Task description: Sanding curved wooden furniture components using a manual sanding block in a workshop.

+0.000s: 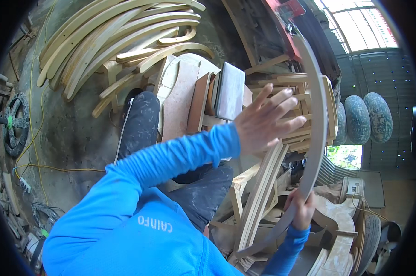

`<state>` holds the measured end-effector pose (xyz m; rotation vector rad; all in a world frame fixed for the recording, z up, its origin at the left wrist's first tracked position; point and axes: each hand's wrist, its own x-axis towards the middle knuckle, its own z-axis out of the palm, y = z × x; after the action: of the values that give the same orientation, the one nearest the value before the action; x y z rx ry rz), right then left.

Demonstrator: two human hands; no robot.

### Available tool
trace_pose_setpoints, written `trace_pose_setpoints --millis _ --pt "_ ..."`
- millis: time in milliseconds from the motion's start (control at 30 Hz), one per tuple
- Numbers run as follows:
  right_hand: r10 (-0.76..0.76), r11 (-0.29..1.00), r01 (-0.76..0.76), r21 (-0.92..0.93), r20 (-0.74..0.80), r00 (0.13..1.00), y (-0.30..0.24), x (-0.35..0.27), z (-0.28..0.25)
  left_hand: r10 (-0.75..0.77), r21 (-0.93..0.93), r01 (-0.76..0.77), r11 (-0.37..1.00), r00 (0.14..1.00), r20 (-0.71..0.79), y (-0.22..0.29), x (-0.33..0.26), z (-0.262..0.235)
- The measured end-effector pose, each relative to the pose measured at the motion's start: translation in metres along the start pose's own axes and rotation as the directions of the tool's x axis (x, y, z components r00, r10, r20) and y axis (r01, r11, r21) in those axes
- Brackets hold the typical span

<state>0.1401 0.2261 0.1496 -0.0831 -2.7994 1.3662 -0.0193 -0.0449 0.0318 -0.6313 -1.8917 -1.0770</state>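
Observation:
My right hand grips a long, curved, pale strip, which looks like a wooden piece, near its lower end. The strip stands up and arcs along my right side, its far end near the top. My left hand is open with fingers spread, slightly blurred, to the left of the strip; a small gap seems to separate them. Just left of that hand is a grey, flat rectangular block with a dark edge, standing by a brown board. A wider curved brown board lies beside it, close to my knee.
Many curved wooden pieces are stacked at the far left. Long straight slats lean below my left hand, beside wooden frames. A yellow cord crosses the floor at left. A pale carved wooden piece stands at lower right.

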Motion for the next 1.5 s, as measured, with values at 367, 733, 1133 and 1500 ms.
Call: trace_pose_setpoints --millis 367,733,1133,1500 --pt "0.007 0.978 0.007 -0.207 0.068 0.998 0.055 -0.076 0.05 0.233 0.053 -0.242 0.969 0.963 0.136 -0.101 -0.02 0.078" --pt "0.1 0.868 -0.021 -0.495 0.134 0.986 0.055 -0.056 0.062 0.076 0.081 -0.107 0.991 0.944 0.32 -0.099 -0.042 0.076" --pt "0.436 0.487 -0.066 -0.871 0.177 0.882 -0.199 0.075 -0.065 -0.346 -0.123 0.424 0.897 0.848 0.401 -0.032 -0.006 0.076" --pt "-0.651 0.693 0.419 -0.586 -0.261 0.713 -0.06 -0.012 0.007 -0.449 -0.284 0.435 0.854 0.894 0.02 -0.038 0.01 0.059"
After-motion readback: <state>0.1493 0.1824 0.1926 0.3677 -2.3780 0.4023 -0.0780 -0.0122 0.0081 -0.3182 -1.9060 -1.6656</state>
